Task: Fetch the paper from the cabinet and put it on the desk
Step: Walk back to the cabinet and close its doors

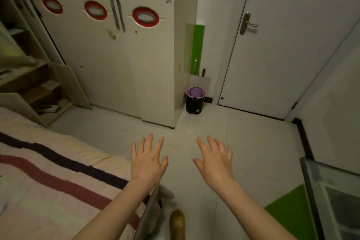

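Note:
My left hand (pixel 148 160) and my right hand (pixel 214 161) are held out side by side over the tiled floor, palms down, fingers spread, holding nothing. Ahead stands a tall white cabinet (pixel 109 48) with red-ringed oval windows and two metal handles (pixel 117 14); its doors are closed. At the far left an open cabinet (pixel 33 87) shows shelves holding boxes, books and light sheets that may be paper (pixel 48 84). No desk can be made out with certainty.
A bed with a striped cover (pixel 48 173) fills the lower left. A black bin with a purple liner (pixel 194 100) stands in the corner by a closed white door (pixel 282 45). A glass-topped unit with a green panel (pixel 321 200) is at lower right.

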